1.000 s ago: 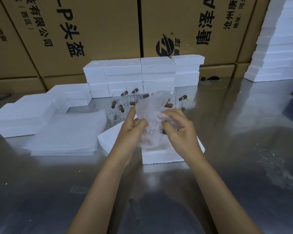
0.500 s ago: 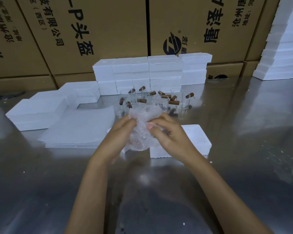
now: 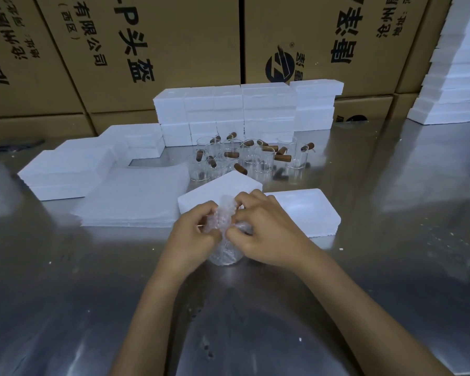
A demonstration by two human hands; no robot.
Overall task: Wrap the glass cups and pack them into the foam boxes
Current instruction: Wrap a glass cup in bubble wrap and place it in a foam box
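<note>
**Both hands working the bubble wrap at centre counter**

Big picture first: a wall of brown cardboard cartons runs across the back from ten o'clock to two o'clock, printed with black characters. In front of them spreads the shiny metal counter, filling the lower frame.

At twelve o'clock, a block of stacked white foam boxes sits against the cartons. Another tall stack of foam climbs at two o'clock, and a lower run of foam pieces stretches out at ten o'clock. Just inside that lies a flat pile of thin white sheets, touching the counter.

Closer in, an open foam box sits just beyond the right hand at one o'clock, with a foam lid tilted beside it, behind the hands. Beyond those, a cluster of glass cups with brown wooden handles stands between the lid and the foam block.

Now the action: dead centre, a bubble-wrapped cup rests with its base on the counter. The left hand grips the wrap on its left side, fingers curled in. The right hand pinches the gathered wrap at the top, fingertips pressed together on the plastic. The glass inside is hard to make out through the bubbles.
</note>
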